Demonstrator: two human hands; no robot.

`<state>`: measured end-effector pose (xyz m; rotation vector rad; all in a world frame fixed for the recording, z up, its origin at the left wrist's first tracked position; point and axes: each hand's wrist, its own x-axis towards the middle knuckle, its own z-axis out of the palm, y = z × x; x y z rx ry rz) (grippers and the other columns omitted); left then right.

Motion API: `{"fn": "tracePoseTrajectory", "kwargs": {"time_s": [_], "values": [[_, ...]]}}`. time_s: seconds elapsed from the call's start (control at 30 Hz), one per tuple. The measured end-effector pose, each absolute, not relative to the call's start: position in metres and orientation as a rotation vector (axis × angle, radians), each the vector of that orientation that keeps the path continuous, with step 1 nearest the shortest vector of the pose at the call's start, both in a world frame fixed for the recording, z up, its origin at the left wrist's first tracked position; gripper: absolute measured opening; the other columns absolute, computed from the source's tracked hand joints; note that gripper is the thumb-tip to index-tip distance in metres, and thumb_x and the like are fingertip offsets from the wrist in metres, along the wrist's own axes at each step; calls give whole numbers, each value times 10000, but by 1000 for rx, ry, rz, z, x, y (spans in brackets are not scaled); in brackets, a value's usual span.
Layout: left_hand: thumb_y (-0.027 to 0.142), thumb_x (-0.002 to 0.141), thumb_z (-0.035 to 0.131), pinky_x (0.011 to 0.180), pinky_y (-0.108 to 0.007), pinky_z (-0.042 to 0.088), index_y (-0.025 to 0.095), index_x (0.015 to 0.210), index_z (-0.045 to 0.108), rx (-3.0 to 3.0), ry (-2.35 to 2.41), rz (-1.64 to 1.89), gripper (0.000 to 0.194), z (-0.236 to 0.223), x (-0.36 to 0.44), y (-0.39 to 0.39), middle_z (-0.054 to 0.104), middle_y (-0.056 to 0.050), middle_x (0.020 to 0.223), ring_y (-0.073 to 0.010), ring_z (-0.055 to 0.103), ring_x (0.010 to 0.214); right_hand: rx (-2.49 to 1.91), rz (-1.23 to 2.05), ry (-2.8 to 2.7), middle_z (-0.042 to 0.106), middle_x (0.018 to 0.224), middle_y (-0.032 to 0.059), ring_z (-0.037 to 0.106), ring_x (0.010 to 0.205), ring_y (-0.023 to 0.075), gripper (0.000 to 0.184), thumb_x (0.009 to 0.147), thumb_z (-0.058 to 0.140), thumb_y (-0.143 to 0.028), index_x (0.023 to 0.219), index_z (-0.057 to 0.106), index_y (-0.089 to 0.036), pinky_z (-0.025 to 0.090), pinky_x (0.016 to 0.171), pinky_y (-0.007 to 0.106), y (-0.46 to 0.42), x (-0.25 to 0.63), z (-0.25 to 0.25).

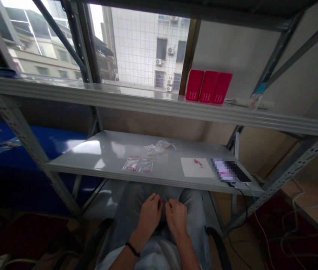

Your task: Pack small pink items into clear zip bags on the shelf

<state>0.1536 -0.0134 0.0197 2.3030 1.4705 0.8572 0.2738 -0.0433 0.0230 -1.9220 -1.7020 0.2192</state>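
Note:
My left hand and my right hand rest close together over my lap, below the front edge of the grey shelf. Both have their fingers curled in a pinch around something small and thin between them, too small to name. On the shelf lie small clear plastic bags with red bits, more clear bags farther back, and a white sheet with small red pieces on it.
A phone lies at the shelf's right end with a cable hanging down. Three red boxes stand on the upper shelf by the window. Metal rack posts stand left and right. Cables lie on the floor at right.

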Motion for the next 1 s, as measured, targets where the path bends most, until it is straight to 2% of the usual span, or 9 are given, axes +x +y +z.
{"fn": "tracePoseTrajectory", "kwargs": {"time_s": [0.2,0.3,0.43,0.53,0.63,0.7,0.8,0.9,1.0], "values": [[131,917,409,763,-314,479,204,779,582,2333,1474,600,233,39,144,-11,675,-73,838,-218,665,817,-1776,299,-1688,589,696,-18,600,675,166,131,877,512,-125,800,575,-211,357,615,242,-37,284,18],[130,896,441,797,-312,480,197,819,619,2421,1403,460,206,52,139,-9,698,-78,878,-224,677,863,-1525,387,-1800,594,901,22,611,814,161,254,817,448,-25,884,615,-205,438,722,240,-39,295,20],[120,832,507,780,-326,483,205,787,646,2507,1244,442,169,70,143,-6,717,-88,882,-249,685,847,-1344,541,-1956,578,1156,79,619,992,164,318,764,437,12,753,683,-190,468,878,259,-48,306,31],[108,797,535,723,-320,472,220,701,622,2523,1124,515,171,84,153,-7,696,-74,795,-248,671,767,-1471,570,-1984,653,1023,81,640,980,191,282,779,492,-20,739,717,-186,465,858,259,-53,306,43],[158,848,531,688,-296,447,226,687,602,2408,1069,740,188,90,160,-15,667,-43,766,-215,637,724,-1684,533,-1880,681,836,62,656,823,184,270,825,507,-54,772,738,-181,446,737,243,-54,307,52],[263,916,517,648,-279,428,222,668,601,2195,1072,904,265,85,160,-25,642,-21,697,-190,601,666,-1714,502,-1772,676,792,52,643,767,176,269,840,511,-75,793,752,-185,429,697,239,-54,311,57],[450,944,521,541,-253,394,204,608,623,1756,929,819,429,66,156,-41,591,6,555,-153,539,537,-1588,516,-1567,668,804,40,620,730,177,255,859,551,-177,982,774,-199,435,674,251,-54,316,63],[489,886,626,658,-255,494,180,813,735,1254,655,879,336,53,160,-44,719,-38,766,-165,645,701,-1406,594,-1370,671,886,53,623,773,193,324,886,567,-316,1129,742,-195,477,709,280,-54,308,68],[423,803,737,893,-306,531,190,996,736,682,507,1190,303,58,173,-31,746,-80,1053,-200,687,979,-1219,699,-1272,669,1034,73,628,964,208,291,902,559,-327,1093,750,-218,500,876,322,-52,287,68]]}}
